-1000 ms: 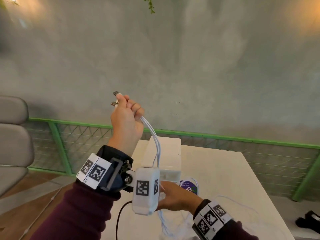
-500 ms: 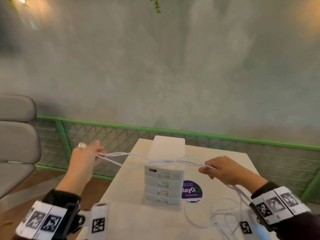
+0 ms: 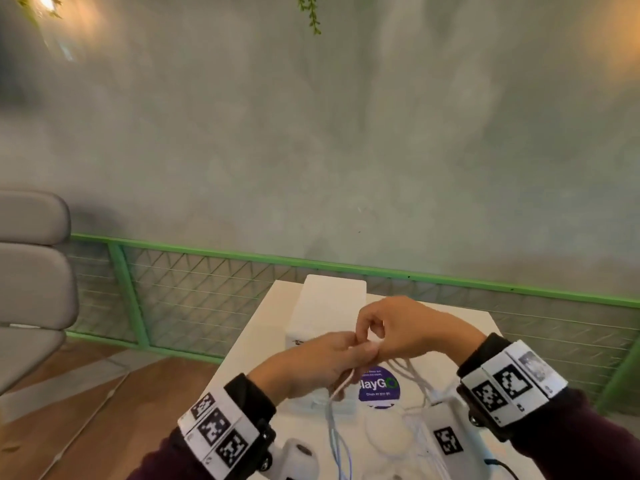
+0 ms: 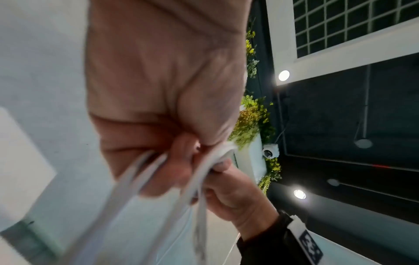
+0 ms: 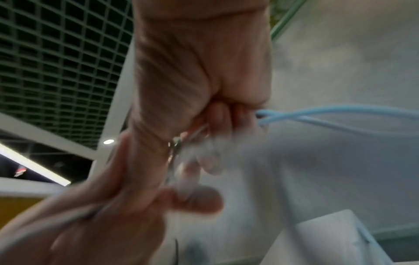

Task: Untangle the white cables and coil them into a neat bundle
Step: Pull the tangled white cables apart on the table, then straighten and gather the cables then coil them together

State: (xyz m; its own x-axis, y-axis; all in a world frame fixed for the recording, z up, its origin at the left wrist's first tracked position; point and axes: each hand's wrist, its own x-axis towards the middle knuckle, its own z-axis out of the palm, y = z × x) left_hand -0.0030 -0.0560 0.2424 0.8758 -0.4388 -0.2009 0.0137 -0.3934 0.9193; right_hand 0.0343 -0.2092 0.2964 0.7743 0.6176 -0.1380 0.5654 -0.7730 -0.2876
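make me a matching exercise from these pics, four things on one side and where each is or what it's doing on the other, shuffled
Things:
1. left hand
2. white cables
3. purple sticker
4. white drawer box

States or places:
A. stuck flat on the white table
B. hang down from both hands toward the table
C. stands on the table beyond the hands
D. grips cable strands, meeting the right hand

Pairs: 1-D, 2-B, 3-A, 4-C

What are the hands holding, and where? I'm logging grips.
Both hands, left hand and right hand, pinch the white cables mid-length; the strands hang below.
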